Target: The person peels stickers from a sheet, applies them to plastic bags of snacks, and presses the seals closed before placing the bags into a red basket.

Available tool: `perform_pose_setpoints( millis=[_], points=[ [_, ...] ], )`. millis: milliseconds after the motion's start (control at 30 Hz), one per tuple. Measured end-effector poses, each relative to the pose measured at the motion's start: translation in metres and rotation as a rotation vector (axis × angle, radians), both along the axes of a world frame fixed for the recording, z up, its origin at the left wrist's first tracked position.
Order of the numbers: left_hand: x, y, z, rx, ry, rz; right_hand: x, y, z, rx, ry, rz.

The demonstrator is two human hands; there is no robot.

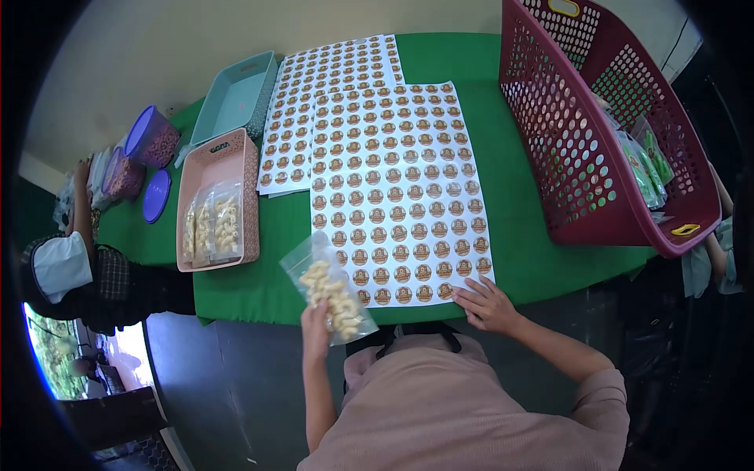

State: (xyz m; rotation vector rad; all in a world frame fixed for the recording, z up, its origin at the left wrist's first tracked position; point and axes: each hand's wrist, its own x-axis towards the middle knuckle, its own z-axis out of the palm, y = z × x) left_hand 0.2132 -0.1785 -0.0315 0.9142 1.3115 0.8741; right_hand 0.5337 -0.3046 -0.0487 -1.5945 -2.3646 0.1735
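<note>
My left hand (316, 330) is closed on a clear plastic bag (330, 290) of pale, curled snack pieces. The bag is tilted over the table's front edge and overlaps the lower left corner of a large sticker sheet (400, 196). Round brown-and-white stickers cover this sheet in rows. At its lower right corner rests my right hand (488, 306), fingers stretched out over the bottom row. Its fingertips touch the sheet beside a round sticker (446, 290); the stickers under the hand are hidden.
More sticker sheets (290, 133) lie behind. To the left are a pink basket (250, 196) with several filled bags, a teal basket (212, 118), purple-lidded tubs (153, 145) and a loose lid (157, 196). A maroon basket (558, 157) stands right. People are at both sides.
</note>
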Motion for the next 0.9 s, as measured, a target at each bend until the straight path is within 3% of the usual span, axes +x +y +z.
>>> perform_pose_setpoints(
  millis=[300,367,500,600,667,700,767,800,833,900],
  points=[
    [0.047,0.003,-0.040,0.010,-0.008,-0.210,-0.007,0.003,0.023,-0.135,-0.078,0.037],
    [0.048,0.004,-0.039,-0.013,-0.043,-0.157,-0.014,0.003,0.032,-0.277,-0.231,0.067],
    [0.045,0.009,-0.046,-0.037,-0.097,-0.139,-0.016,0.014,0.045,-0.411,-0.184,0.083],
    [0.044,0.007,-0.042,-0.045,-0.068,-0.135,-0.021,0.022,0.054,-0.449,-0.012,0.015],
    [0.044,0.006,-0.042,-0.034,-0.059,-0.142,-0.028,0.026,0.058,-0.315,0.235,-0.182],
    [0.044,0.006,-0.040,-0.026,-0.062,-0.130,-0.028,0.031,0.061,-0.309,0.231,-0.169],
    [0.045,0.007,-0.034,-0.062,-0.075,-0.173,-0.026,0.040,0.069,-0.588,0.715,-0.377],
    [0.042,0.008,-0.037,-0.063,0.001,-0.196,-0.027,0.043,0.062,-0.407,0.758,-0.348],
    [0.042,0.009,-0.040,-0.058,0.001,-0.191,-0.024,0.044,0.059,-0.405,0.757,-0.341],
    [0.043,0.008,-0.042,0.012,-0.017,-0.167,-0.018,0.046,0.056,-0.165,0.490,-0.198]
  ],
)
